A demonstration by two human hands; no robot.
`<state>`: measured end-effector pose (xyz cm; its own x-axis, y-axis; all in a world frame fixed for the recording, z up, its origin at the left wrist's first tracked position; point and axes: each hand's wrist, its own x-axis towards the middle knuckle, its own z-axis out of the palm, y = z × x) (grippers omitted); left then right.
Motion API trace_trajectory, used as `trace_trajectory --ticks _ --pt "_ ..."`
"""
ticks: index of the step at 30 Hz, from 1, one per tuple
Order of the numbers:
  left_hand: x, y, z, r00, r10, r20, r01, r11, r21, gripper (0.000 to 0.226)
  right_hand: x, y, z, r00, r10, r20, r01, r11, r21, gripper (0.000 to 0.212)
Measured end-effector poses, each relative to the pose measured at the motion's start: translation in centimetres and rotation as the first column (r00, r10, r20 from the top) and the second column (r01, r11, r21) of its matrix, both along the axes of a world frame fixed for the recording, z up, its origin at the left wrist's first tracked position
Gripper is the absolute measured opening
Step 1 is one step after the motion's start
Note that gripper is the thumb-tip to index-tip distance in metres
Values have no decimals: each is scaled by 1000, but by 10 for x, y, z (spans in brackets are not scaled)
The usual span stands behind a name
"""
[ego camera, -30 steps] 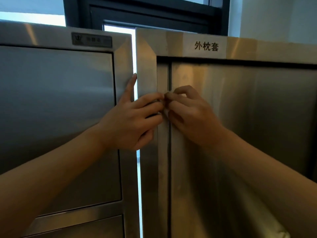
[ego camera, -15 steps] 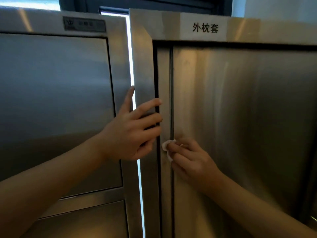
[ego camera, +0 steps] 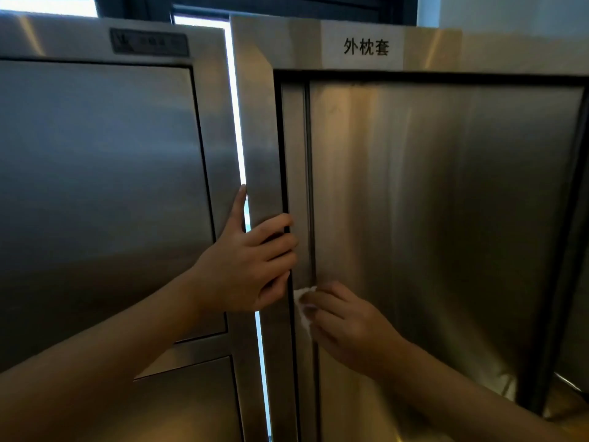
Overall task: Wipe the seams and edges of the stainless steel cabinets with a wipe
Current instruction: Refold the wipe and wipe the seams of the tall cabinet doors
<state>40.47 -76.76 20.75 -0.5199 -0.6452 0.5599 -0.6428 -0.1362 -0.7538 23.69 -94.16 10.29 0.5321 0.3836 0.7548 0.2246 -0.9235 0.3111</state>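
Two stainless steel cabinets stand side by side: the left cabinet (ego camera: 95,186) and the right cabinet (ego camera: 446,202), which bears a white label (ego camera: 366,46) with black characters. My left hand (ego camera: 248,266) rests on the right cabinet's left frame post (ego camera: 261,138), thumb up along the bright gap, fingers reaching across to the dark seam. Just below it, my right hand (ego camera: 344,320) pinches a small white wipe (ego camera: 302,301) and presses it against the vertical seam (ego camera: 308,170) at the door's left edge.
A narrow bright gap (ego camera: 237,122) separates the two cabinets. A dark window frame (ego camera: 287,4) runs behind their tops. The left cabinet has a lower door (ego camera: 191,400) under a horizontal rail. A small nameplate (ego camera: 149,43) sits on its top rail.
My right hand with the wipe has slid down the vertical seam from level with my left hand's fingertips to below that hand. My left hand stayed on the frame post.
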Motion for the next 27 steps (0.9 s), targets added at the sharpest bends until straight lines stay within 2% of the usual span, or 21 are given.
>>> trace_trajectory --ticks 5,10,13,17,21,27 --pt "2 -2 -2 1000 -20 -1 20 1000 -15 29 -2 -4 52 976 -11 218 -14 994 111 14" --pt "2 -3 -2 999 -13 37 14 1000 -24 31 19 5 69 952 -9 307 -5 999 46 13" --pt "3 -3 -3 999 -7 40 7 1000 -21 33 29 9 54 946 -18 323 -11 996 87 12" --pt "3 -2 -3 999 -5 39 5 1000 -15 32 35 16 7 965 -49 256 11 989 148 19" --pt "3 -2 -4 999 -15 44 16 1000 -11 30 42 19 -41 968 -80 238 24 973 228 13" --pt "1 -1 -3 996 -16 89 15 1000 15 26 50 23 -80 964 -84 253 11 961 276 12"
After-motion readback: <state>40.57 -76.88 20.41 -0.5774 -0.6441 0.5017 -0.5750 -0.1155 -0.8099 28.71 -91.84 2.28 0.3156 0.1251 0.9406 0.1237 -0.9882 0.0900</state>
